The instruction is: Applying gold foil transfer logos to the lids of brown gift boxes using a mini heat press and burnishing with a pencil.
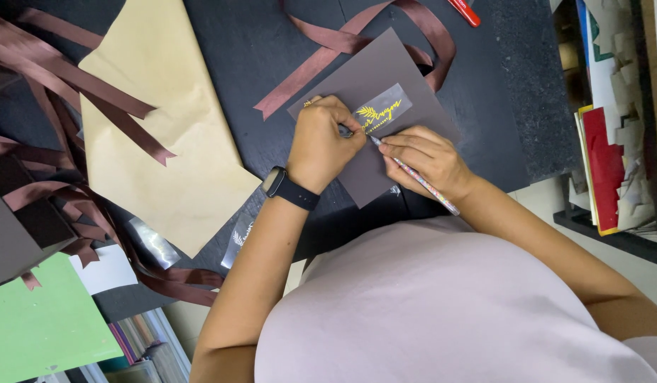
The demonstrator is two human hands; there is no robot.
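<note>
On grey card (385, 71) – left hand (321, 145) pinches clear sticker (383, 110); right hand (428, 159) grips patterned pencil (421, 181), tip touching sticker.

Person wears a pale pinkish-grey short-sleeved top, plain fabric w/ no print visible. Black smartwatch w/ dark rectangular face & black band (289, 188) on the left wrist. Both forearms bare, left hand (323, 142) & right hand (426, 157) w/o gloves; no rings can be made out.
</note>
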